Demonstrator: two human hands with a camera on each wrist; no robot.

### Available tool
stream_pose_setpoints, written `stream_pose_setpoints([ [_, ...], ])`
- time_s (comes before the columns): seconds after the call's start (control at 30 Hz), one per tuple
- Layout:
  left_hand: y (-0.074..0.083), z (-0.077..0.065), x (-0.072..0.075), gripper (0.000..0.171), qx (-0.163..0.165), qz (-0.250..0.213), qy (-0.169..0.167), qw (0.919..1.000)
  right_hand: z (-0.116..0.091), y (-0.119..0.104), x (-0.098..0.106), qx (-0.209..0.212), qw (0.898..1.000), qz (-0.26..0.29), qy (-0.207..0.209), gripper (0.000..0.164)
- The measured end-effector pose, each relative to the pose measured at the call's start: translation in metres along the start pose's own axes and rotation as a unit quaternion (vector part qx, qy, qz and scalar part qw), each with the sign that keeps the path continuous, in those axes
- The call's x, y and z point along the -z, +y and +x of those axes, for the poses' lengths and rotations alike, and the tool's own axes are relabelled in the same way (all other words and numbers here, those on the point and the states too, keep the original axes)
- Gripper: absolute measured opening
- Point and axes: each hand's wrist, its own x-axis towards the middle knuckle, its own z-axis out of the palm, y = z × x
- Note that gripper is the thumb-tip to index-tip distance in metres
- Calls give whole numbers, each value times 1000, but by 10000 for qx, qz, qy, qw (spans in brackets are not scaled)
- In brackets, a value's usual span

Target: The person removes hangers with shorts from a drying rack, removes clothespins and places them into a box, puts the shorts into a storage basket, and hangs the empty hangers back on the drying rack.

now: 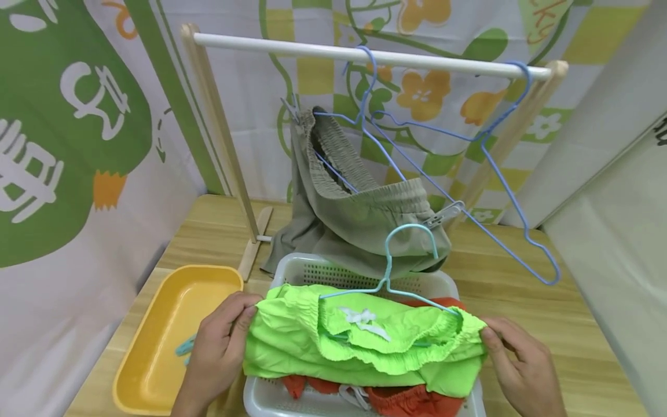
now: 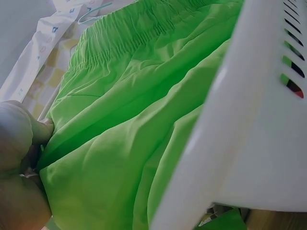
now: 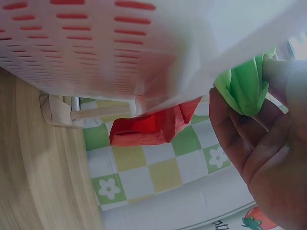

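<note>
Bright green shorts (image 1: pixel 292 347) with an elastic waistband and a white drawstring are stretched sideways above the white basket (image 1: pixel 260 399). A light-blue hanger (image 1: pixel 388 278) sits inside their waistband, its hook standing up and free of the rail. My left hand (image 1: pixel 221 341) pinches the left end of the waistband between thumb and fingers. At the other end my right hand (image 1: pixel 523 362) pinches the waistband's right corner; the right wrist view shows green cloth (image 3: pixel 244 88) between its thumb and fingers. Red clothing (image 1: pixel 417 402) lies in the basket below the shorts.
Behind, a rack with a white rail (image 1: pixel 312 49) carries grey trousers (image 1: pixel 359 214) clipped to a blue hanger, with a grey clothespin (image 1: pixel 444 214). A bare blue hanger (image 1: pixel 513 197) hangs at right. A yellow tray (image 1: pixel 151 347) with teal clothespins (image 1: pixel 186 346) stands left.
</note>
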Motion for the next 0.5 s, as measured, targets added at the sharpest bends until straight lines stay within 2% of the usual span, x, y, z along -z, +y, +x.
stream_pose_setpoints([
  [0.27, 2, 0, 1, 33, -21, 62, -98, 9999, 4, 0, -2, 196, 9998, 3, -14, 17],
  [0.5, 1, 1, -1, 33, -31, 228, -55, 9997, 10, -6, -10, 463, 9988, 34, -153, 15],
])
